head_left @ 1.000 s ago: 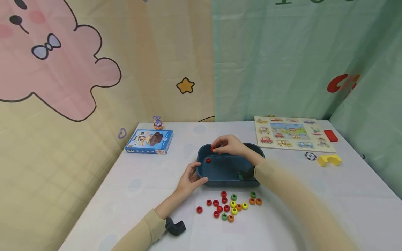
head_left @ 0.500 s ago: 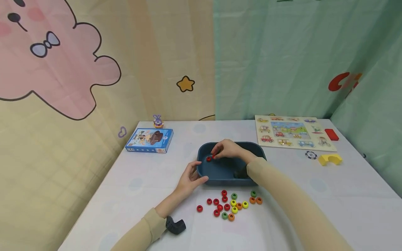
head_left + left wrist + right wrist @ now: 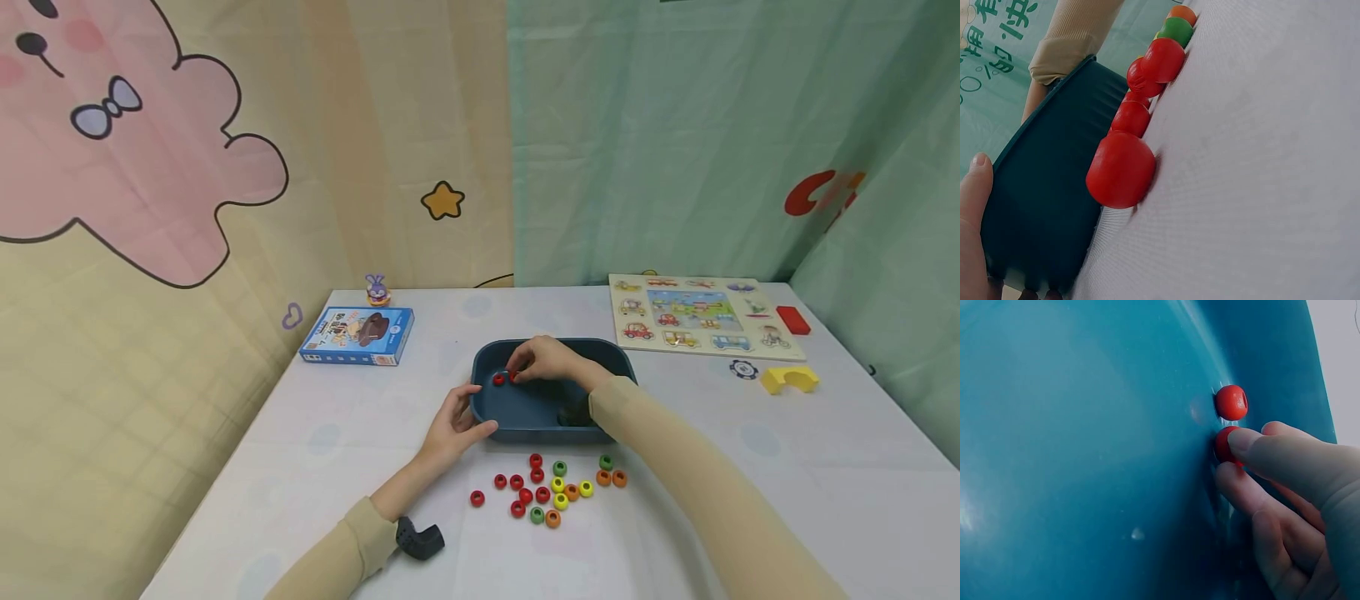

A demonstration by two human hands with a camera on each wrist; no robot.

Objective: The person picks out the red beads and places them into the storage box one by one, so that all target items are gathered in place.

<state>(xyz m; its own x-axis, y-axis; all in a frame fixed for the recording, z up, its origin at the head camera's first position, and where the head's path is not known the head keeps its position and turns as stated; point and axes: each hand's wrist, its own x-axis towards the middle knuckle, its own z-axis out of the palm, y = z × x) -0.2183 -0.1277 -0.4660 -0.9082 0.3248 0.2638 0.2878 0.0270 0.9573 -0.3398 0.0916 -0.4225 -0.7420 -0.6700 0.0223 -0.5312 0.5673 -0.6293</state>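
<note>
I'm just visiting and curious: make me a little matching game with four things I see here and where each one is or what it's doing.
1. left hand
2. right hand
3. yellow arch block
4. purple figurine

A. near the poker chip
B. pinching a red bead
C. just beyond the blue box
D. holding one end of the dark blue tray

Pairs: 1-D, 2-B, 3-A, 4-C

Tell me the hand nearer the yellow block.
Right. The right hand is inside the tray, left of the yellow block; the left hand is farther left, gripping the tray.
</note>
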